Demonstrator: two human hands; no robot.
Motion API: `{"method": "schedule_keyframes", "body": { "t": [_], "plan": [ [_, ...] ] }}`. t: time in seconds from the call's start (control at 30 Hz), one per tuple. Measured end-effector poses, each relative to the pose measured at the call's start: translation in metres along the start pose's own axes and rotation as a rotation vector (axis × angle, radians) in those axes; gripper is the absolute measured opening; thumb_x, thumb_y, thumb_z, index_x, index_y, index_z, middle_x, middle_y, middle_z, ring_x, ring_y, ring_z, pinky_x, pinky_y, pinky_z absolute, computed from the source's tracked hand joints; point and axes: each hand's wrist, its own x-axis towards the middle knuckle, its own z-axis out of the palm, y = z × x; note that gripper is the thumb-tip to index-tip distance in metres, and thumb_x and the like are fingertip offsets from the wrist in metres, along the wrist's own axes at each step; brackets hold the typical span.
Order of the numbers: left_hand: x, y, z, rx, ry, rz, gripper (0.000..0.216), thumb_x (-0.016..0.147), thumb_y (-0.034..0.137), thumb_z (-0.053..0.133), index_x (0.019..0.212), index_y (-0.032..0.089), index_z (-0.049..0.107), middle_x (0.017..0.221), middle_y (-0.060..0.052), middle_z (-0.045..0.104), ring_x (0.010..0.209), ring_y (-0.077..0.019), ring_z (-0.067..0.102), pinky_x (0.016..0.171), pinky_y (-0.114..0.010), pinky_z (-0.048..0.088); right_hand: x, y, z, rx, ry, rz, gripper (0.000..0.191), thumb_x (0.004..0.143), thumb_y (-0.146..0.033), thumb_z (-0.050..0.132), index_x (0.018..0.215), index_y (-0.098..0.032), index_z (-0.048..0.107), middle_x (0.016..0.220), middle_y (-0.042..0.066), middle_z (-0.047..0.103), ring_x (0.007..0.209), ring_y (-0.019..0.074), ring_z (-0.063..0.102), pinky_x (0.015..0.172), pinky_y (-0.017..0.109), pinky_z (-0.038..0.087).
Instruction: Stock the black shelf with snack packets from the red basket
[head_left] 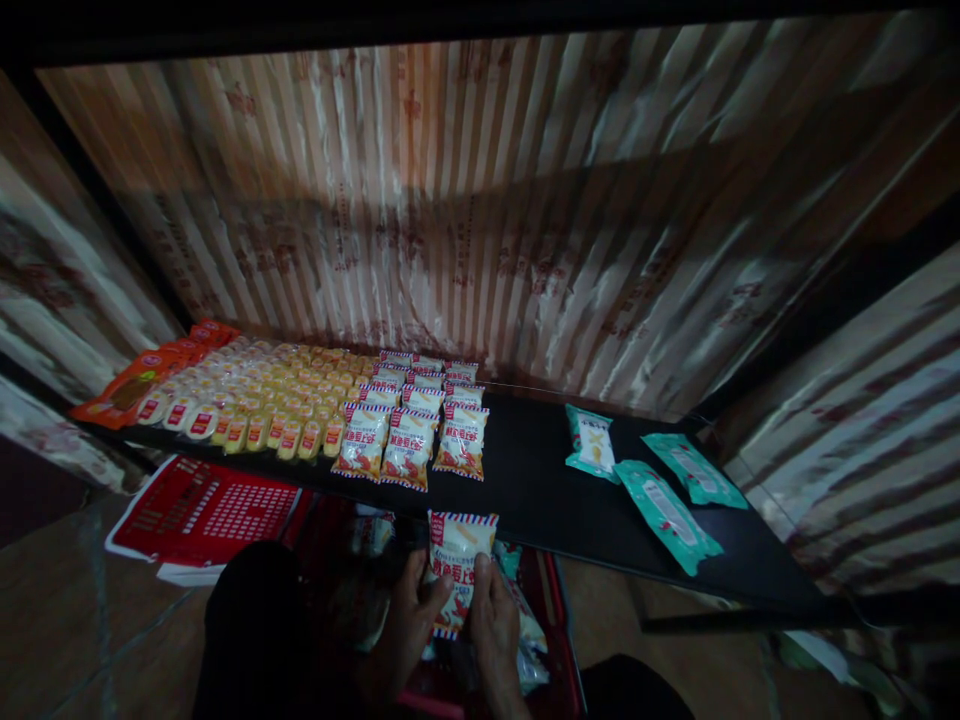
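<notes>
Both hands, left (409,625) and right (491,630), grip one red-white snack packet (459,565) between them, over red basket (555,610). Beyond grip on black shelf (525,480): three teal packets (664,510) to right; red-white packet rows (409,440) ahead, front row three.

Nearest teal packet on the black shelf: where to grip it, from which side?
Probably best from the shelf's front edge: the nearest teal packet lies flat and slanted, its near end almost at the black shelf edge. Pinch that crimped end seam, not the puffed middle. Both the left hand and right hand now hold a red-and-white packet.
</notes>
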Motion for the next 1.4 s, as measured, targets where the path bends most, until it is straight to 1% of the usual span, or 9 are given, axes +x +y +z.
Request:
{"method": "schedule_keyframes", "body": {
  "t": [0.1,0.2,0.47,0.63,0.83,0.93,1.07,1.23,1.4],
  "plan": [
    [0.004,0.001,0.001,0.024,-0.028,0.008,0.057,0.071,0.058,0.066,0.111,0.018,0.056,0.116,-0.012,0.065,0.101,-0.0253,0.064,0.088,-0.037,0.051,0.004,0.0,0.0,-0.019,0.008,0.01,0.072,0.077,-0.076,0.03,0.089,-0.017,0.07,0.075,0.013,0.072,0.077,0.0292,0.066,0.066,0.035,0.047],
    [0.009,0.002,0.003,0.06,-0.02,0.013,0.054,0.075,0.058,0.061,0.112,0.019,0.056,0.116,-0.011,0.066,0.103,-0.0248,0.063,0.089,-0.035,0.051,0.008,0.0,0.0,0.0,0.0,0.002,0.069,0.078,-0.074,0.032,0.087,-0.017,0.07,0.068,0.011,0.07,0.07,0.027,0.065,0.06,0.033,0.046],
    [0.028,0.003,0.01,0.062,0.076,0.068,0.053,0.075,0.057,0.062,0.11,0.017,0.058,0.109,-0.011,0.069,0.098,-0.0247,0.065,0.085,-0.035,0.052,0.009,-0.003,0.0,0.123,-0.07,-0.15,0.051,0.083,-0.06,0.044,0.099,-0.018,0.067,0.087,0.008,0.071,0.076,0.022,0.063,0.066,0.029,0.048],
    [0.034,0.012,0.011,0.047,0.035,0.05,0.055,0.074,0.057,0.063,0.112,0.016,0.059,0.107,-0.011,0.07,0.097,-0.0249,0.066,0.087,-0.036,0.051,0.01,-0.005,0.004,0.147,-0.054,-0.095,0.051,0.083,-0.061,0.044,0.099,-0.017,0.066,0.087,0.008,0.071,0.078,0.0225,0.063,0.067,0.03,0.048],
    [0.043,0.016,0.017,0.135,0.029,0.021,0.063,0.074,0.063,0.056,0.113,0.013,0.06,0.096,-0.01,0.072,0.087,-0.0251,0.067,0.08,-0.036,0.053,0.022,-0.006,0.007,0.144,-0.012,-0.079,0.053,0.081,-0.064,0.043,0.094,-0.017,0.063,0.08,0.007,0.07,0.072,0.0216,0.062,0.065,0.03,0.048],
    [0.046,0.015,0.02,0.218,0.096,0.063,0.057,0.078,0.061,0.051,0.109,0.014,0.061,0.096,-0.01,0.072,0.087,-0.0232,0.067,0.076,-0.031,0.052,0.025,-0.007,0.008,0.119,0.018,-0.091,0.052,0.082,-0.062,0.042,0.096,-0.017,0.063,0.084,0.007,0.07,0.075,0.0221,0.063,0.067,0.03,0.049],
    [0.05,0.015,0.021,0.383,0.145,0.112,0.047,0.084,0.056,0.044,0.104,0.017,0.063,0.096,-0.008,0.072,0.087,-0.0209,0.066,0.074,-0.027,0.05,0.027,-0.005,0.008,0.15,-0.024,-0.095,0.054,0.084,-0.062,0.04,0.101,-0.016,0.062,0.09,0.009,0.071,0.08,0.0229,0.065,0.07,0.031,0.05],
    [0.059,0.021,0.021,0.551,0.213,0.157,0.042,0.087,0.052,0.038,0.094,0.02,0.064,0.09,-0.007,0.072,0.082,-0.0201,0.065,0.073,-0.027,0.047,0.032,0.003,0.005,0.168,-0.102,-0.151,0.059,0.082,-0.057,0.051,0.122,-0.014,0.055,0.117,0.012,0.066,0.106,0.025,0.061,0.089,0.034,0.048],
    [0.07,0.025,0.023,0.627,0.195,0.158,0.046,0.088,0.055,0.035,0.093,0.019,0.064,0.086,-0.007,0.071,0.079,-0.0201,0.065,0.07,-0.027,0.045,0.041,0.006,0.002,0.136,-0.103,-0.162,0.06,0.078,-0.056,0.057,0.12,-0.014,0.06,0.111,0.011,0.069,0.102,0.0256,0.063,0.086,0.035,0.05]
  ]
}}
